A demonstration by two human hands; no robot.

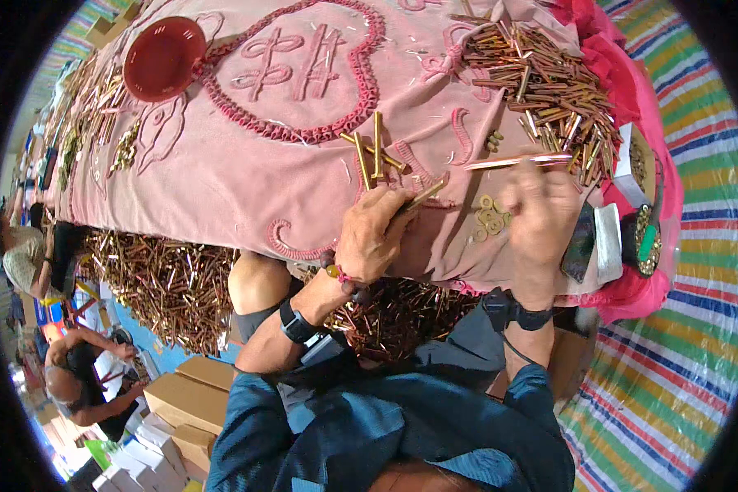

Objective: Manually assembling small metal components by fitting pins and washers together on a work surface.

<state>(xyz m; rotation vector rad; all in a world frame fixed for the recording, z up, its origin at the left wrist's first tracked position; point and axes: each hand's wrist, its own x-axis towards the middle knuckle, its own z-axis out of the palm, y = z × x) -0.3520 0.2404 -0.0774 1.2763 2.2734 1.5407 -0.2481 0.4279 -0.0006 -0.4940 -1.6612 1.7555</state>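
Pink-covered bench (180,201). Left hand (375,234) above the bench's near edge: fingertips pinching one brass tube (428,194), which slants out to the right. Right hand (538,209) blurred, nearer the right edge: fingers closed on a slim shiny rod (504,162). Loose tubes (378,146) lie just beyond the left hand. Flat rings (489,220) lie just left of the right hand. Tube pile (549,94): far right corner. Red bowl (165,59): toward the far left corner.
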